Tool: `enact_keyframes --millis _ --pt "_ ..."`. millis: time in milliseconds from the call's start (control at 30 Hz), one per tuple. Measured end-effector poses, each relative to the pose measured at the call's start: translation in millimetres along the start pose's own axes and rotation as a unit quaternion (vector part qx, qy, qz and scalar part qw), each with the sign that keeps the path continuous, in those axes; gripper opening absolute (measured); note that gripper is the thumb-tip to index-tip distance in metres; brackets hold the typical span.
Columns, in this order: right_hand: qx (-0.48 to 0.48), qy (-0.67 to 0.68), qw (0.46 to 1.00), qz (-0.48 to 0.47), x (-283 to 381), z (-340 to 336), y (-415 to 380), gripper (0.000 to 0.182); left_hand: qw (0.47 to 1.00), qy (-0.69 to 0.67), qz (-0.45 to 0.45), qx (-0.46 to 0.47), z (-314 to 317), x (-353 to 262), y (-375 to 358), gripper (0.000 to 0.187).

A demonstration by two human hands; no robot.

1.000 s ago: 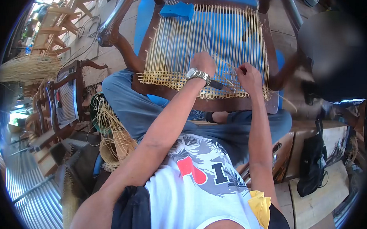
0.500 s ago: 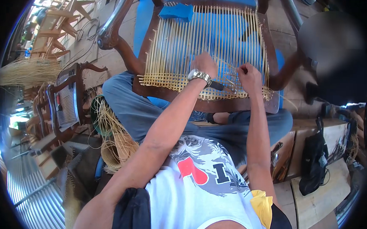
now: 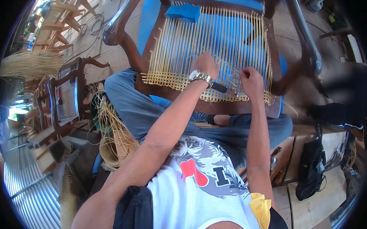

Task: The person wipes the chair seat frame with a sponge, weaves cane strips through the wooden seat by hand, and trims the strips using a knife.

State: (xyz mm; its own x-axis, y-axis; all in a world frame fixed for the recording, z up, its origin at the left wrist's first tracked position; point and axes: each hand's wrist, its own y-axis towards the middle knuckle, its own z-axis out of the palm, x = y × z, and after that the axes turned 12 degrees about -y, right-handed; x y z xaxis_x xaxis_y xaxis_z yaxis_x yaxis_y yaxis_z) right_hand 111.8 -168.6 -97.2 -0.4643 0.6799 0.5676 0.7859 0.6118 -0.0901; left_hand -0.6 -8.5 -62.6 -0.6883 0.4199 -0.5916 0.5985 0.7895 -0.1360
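Dark wooden chair seat frame (image 3: 152, 87), laid across the person's lap, upper edge away from the body. Pale cane strands (image 3: 202, 38) strung in parallel lines across the frame opening, blue surface showing between them; a band of finished woven cane (image 3: 168, 81) along the near rail. Left hand (image 3: 206, 65), silver wristwatch (image 3: 199, 76) on the wrist, rests on the strands near the middle of the seat, fingers curled down into the cane and closed about a dark-handled tool (image 3: 218, 87) whose handle projects toward the right hand; the tip is hidden under the hand. Right hand (image 3: 252, 81), just beside the left and close to the near rail, fingers pressed together, pinching loose thin cane strips (image 3: 232, 78) that cross between the two hands. Blue folded cloth pad (image 3: 183, 11) at the far left corner of the frame. Curved dark wooden chair arm (image 3: 118, 25) left of the frame. Bundle of loose straw-coloured cane (image 3: 114, 132) on the floor at the person's left knee. Second wooden chair with caned back (image 3: 67, 94) further left. Black bag (image 3: 311, 167) hanging on the right. Another person's dark-clothed figure (image 3: 341, 96) at the right edge, blurred.
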Motion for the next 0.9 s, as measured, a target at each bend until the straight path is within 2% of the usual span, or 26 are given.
enact_keyframes --millis 133,200,333,433,533,633,733,900 --pt "-0.059 -0.066 0.995 -0.037 14.4 5.3 -4.2 0.023 0.999 0.006 0.021 -0.024 12.5 13.7 5.8 0.022" --pt "-0.037 -0.027 0.999 -0.018 12.9 -1.9 -3.7 0.024 0.997 -0.016 0.047 -0.058 15.7 21.9 9.9 0.021" --pt "-0.015 -0.027 0.999 -0.036 2.7 -4.2 -2.2 0.023 1.000 0.014 -0.007 0.027 3.4 16.8 16.4 0.021" --pt "0.015 -0.004 0.999 -0.034 -0.5 -7.8 -1.4 0.022 0.999 0.032 0.001 0.043 -11.6 -0.7 9.4 0.016" --pt "-0.019 -0.025 0.999 -0.044 2.6 -2.3 -1.6 0.021 1.000 0.012 0.000 -0.003 -11.5 3.3 7.9 0.016" --pt "-0.078 -0.054 0.992 -0.087 13.7 2.3 -7.1 0.021 0.998 0.009 -0.038 0.053 -16.8 -2.4 6.0 0.023" --pt "-0.005 0.025 0.999 -0.037 8.9 -8.6 -6.5 0.021 0.998 -0.016 0.009 -0.052 4.0 24.5 14.9 0.022" --pt "0.004 -0.031 0.999 -0.023 0.8 -11.3 -4.6 0.020 0.999 -0.004 -0.025 0.033 0.3 26.0 25.3 0.017"
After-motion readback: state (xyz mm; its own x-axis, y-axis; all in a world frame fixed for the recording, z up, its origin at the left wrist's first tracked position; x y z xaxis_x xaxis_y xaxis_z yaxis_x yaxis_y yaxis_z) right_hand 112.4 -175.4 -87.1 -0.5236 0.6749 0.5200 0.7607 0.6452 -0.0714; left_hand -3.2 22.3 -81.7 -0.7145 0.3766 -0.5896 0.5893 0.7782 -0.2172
